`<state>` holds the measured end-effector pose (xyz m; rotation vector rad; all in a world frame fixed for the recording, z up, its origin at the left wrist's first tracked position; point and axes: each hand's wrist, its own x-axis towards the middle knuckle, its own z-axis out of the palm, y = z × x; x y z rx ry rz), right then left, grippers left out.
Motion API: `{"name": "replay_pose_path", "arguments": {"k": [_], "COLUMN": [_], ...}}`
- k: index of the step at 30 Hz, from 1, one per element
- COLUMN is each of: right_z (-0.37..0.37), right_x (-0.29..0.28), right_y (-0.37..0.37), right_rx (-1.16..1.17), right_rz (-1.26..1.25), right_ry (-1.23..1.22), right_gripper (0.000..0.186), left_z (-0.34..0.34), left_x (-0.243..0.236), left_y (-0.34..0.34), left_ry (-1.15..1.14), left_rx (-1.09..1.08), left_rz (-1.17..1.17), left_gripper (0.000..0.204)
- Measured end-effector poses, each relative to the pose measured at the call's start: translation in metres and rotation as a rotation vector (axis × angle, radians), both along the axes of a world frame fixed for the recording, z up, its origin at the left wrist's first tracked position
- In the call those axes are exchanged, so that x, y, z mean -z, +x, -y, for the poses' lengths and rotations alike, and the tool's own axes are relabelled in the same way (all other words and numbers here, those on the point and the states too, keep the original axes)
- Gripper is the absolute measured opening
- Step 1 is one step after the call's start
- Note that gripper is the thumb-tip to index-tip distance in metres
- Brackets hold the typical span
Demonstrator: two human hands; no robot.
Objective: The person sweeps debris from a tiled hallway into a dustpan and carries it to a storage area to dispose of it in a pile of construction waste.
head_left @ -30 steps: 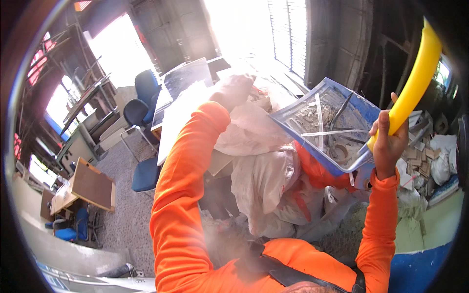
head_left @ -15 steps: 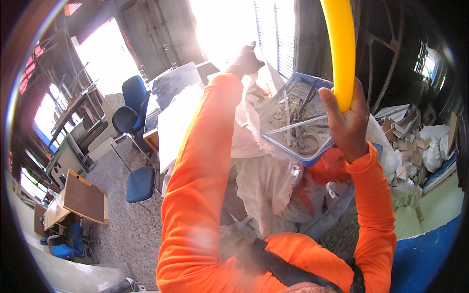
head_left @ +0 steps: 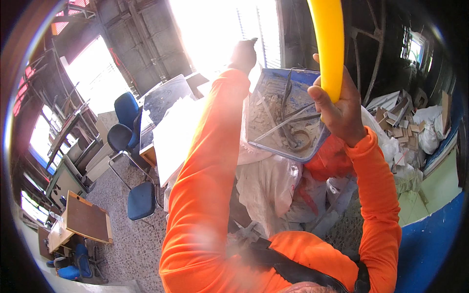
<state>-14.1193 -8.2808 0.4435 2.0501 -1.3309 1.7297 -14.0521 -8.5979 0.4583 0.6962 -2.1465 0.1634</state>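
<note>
My right hand [head_left: 339, 105] is closed round the lower end of a thick, curved yellow tube [head_left: 330, 44] that runs up out of the picture. Just left of that hand sits a blue bin [head_left: 312, 75] with dusty rubble, thin white strips, a dark strap [head_left: 287, 95] and a round brown ring [head_left: 300, 140] in it. My left arm is stretched far forward, and my left hand [head_left: 243, 54] is a dark shape against the glare, beyond the bin's left side. One finger sticks out at its top; the others are hidden. White woven sacks [head_left: 266, 183] and a red-orange bag [head_left: 332, 158] lie under the bin.
Left stand a paper-covered table [head_left: 168, 100], blue chairs [head_left: 141, 200] and a brown-topped desk [head_left: 88, 219] on a speckled floor [head_left: 117, 234]. Broken boards and white bags form a rubble heap [head_left: 405, 127] at right. A blue surface [head_left: 427, 244] bounds the lower right.
The bin now appears turned and farther left. My left hand has moved slightly up, its fingers less spread in view. The yellow tube and my right hand have shifted a little left.
</note>
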Motion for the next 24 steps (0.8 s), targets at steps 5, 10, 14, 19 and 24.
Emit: {"name": "replay_pose_path", "arguments": {"k": [5, 10, 14, 19, 24], "right_z": [-0.004, 0.021, 0.054, 0.096, 0.144], "right_x": [-0.010, -0.004, -0.026, -0.048, -0.033], "right_y": [0.013, -0.001, -0.011, -0.036, -0.054], "right_rx": [-0.090, -0.112, 0.010, 0.043, 0.108], "right_rz": [-0.015, -0.108, -0.047, 0.060, -0.131], "right_ry": [0.019, 0.016, -0.089, -0.039, -0.112], "right_gripper": [0.052, 0.050, 0.044, 0.042, 0.042], "left_z": [-0.003, -0.006, -0.017, -0.085, -0.142], "left_x": [-0.003, -0.004, -0.004, 0.027, 0.076], "left_y": [0.010, 0.008, 0.027, 0.101, 0.153], "left_ry": [-0.195, -0.089, 0.128, 0.121, 0.531], "left_rx": [-0.166, 0.031, 0.224, 0.080, -0.083], "left_rz": [0.138, 0.055, -0.100, -0.235, -0.103], "left_gripper": [0.020, 0.018, 0.037, 0.065, 0.064]}}
